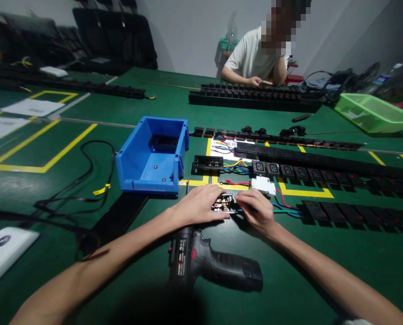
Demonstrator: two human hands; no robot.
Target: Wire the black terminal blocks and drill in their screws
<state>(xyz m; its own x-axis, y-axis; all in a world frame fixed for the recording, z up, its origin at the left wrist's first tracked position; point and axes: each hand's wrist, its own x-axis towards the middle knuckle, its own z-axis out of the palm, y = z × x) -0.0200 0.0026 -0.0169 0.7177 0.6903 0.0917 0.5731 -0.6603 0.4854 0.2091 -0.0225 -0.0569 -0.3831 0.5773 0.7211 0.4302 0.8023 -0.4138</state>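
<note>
A small black terminal block (223, 203) with brass-coloured contacts lies between my hands. My left hand (199, 204) is wrapped round its left end, thumb on the near side and fingers on the far side. At its right end, the fingers of my right hand (256, 208) are pinched together; what lies between the fingertips is hidden. Blue and green wires (288, 211) run from under my right hand to a black socket strip (344, 214). A black power screwdriver (218, 264) lies just below my hands. Behind them is a white breaker (263, 185) with red wires.
A blue bin (128, 185) with a few small parts stands left of centre. More socket strips (301, 172) and a second terminal box (207, 164) lie beyond my hands. A green basket (374, 113) is at right. Across the table sits a person (249, 54). Black cables lie at left.
</note>
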